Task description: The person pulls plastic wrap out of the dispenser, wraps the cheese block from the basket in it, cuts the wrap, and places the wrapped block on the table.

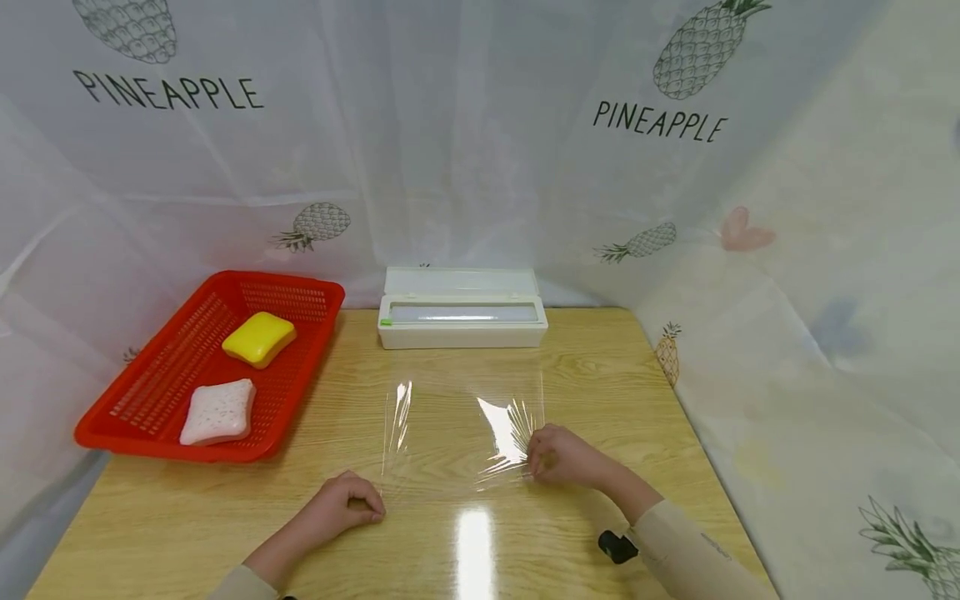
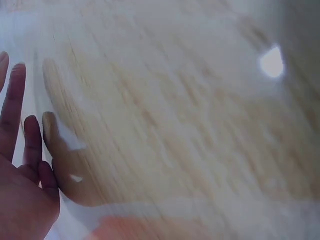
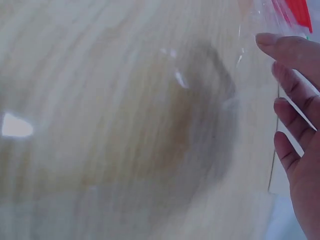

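A clear sheet of plastic wrap (image 1: 442,433) stretches over the tabletop from a white wrap dispenser (image 1: 465,336) toward me. My left hand (image 1: 341,510) pinches its near left corner between thumb and forefinger. At the near right corner my right hand (image 1: 564,457) pinches the wrap, which creases and shines beside the fingertips. In the right wrist view, thumb and forefinger of the right hand (image 3: 306,165) meet the wrap's edge (image 3: 272,17), while the other fingers spread loosely. The left wrist view shows part of the left hand (image 2: 27,187); its pinching fingertips are out of frame.
The dispenser's lid (image 1: 459,281) stands raised at the table's back edge. A red plastic basket (image 1: 292,400) at the left holds a yellow sponge (image 1: 258,337) and a pale speckled sponge (image 1: 218,412). Pineapple-print curtains (image 1: 450,150) hang behind and along the right side.
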Tool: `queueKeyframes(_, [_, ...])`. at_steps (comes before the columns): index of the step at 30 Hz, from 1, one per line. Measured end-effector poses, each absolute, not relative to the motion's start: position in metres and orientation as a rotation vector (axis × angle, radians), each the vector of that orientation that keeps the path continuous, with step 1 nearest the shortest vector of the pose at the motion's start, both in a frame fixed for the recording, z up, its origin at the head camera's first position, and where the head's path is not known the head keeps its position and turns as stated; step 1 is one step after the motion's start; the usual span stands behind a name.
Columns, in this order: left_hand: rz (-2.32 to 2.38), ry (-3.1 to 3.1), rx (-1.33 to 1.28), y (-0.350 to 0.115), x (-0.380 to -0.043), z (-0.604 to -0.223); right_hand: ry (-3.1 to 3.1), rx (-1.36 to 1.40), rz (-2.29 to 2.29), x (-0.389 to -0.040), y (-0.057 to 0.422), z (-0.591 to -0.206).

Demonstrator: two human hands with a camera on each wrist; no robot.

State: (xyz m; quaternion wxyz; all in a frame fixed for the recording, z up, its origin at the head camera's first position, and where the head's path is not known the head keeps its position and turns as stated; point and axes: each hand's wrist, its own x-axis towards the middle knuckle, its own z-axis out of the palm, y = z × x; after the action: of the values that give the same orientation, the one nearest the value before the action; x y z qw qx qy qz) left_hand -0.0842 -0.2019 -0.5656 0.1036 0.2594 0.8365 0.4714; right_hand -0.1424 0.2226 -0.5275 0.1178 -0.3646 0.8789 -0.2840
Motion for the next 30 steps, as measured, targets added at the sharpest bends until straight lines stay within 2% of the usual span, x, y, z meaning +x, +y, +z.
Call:
queueKeyframes(10, [1.357,2.493,0.900,-0.203,-0.085,-0.566,2.476,-0.977,-1.107,-0.126,0.224,-0.537])
queueKeyframes(22, [1.393,2.548,0.991,-0.200,-0.085,-0.569,2.606,-1.146,-0.997,-0.110,0.232,-0.560])
queueKeyframes(30, [1.406,2.555,1.077,-0.200,-0.087,-0.569,2.671,-0.855,-1.193,-0.100,0.242,-0.561])
